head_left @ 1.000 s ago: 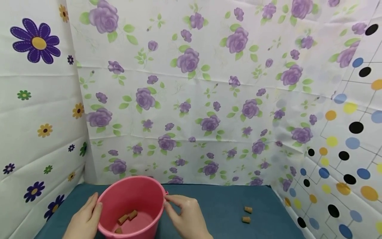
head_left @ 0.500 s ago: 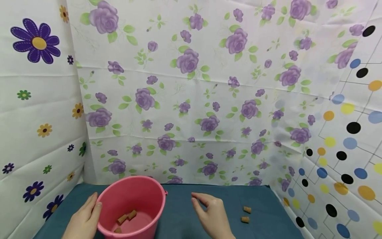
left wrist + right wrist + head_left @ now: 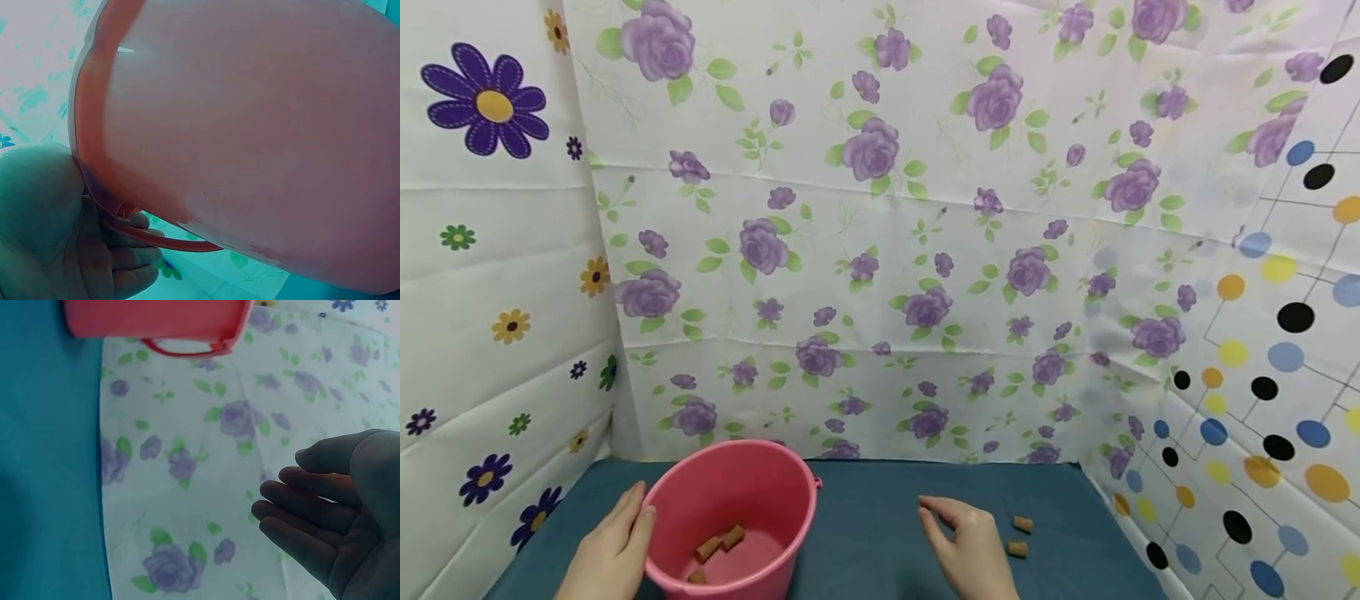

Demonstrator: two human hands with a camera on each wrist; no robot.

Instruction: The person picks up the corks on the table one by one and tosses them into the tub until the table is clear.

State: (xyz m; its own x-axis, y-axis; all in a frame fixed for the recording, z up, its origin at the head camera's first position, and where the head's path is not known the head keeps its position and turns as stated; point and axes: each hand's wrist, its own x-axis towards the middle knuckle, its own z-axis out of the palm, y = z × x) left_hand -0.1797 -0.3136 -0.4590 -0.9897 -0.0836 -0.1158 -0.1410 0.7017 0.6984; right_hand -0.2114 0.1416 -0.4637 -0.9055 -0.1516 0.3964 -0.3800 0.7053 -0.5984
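A pink bucket (image 3: 782, 542) stands at the left of the teal cloth, its mouth facing me. Several short brown corks (image 3: 707, 550) lie inside on its bottom. My left hand (image 3: 610, 546) holds the bucket's left side at the rim; in the left wrist view its fingers lie by the bucket's handle (image 3: 181, 244). To the right of the bucket, my right hand (image 3: 970, 546) hovers over the cloth, loosely bent, with nothing in it. Just right of it lie two corks, a farther cork (image 3: 1022, 524) and a nearer cork (image 3: 1017, 549).
The teal cloth (image 3: 865, 525) covers the work surface. A flowered sheet (image 3: 880, 250) hangs at the back, with a daisy-print sheet (image 3: 497, 275) on the left and a dotted sheet (image 3: 1255, 417) on the right.
My right hand has let go of the bucket's right rim and moved right, toward the two corks on the cloth. The left hand and bucket have stayed in place.
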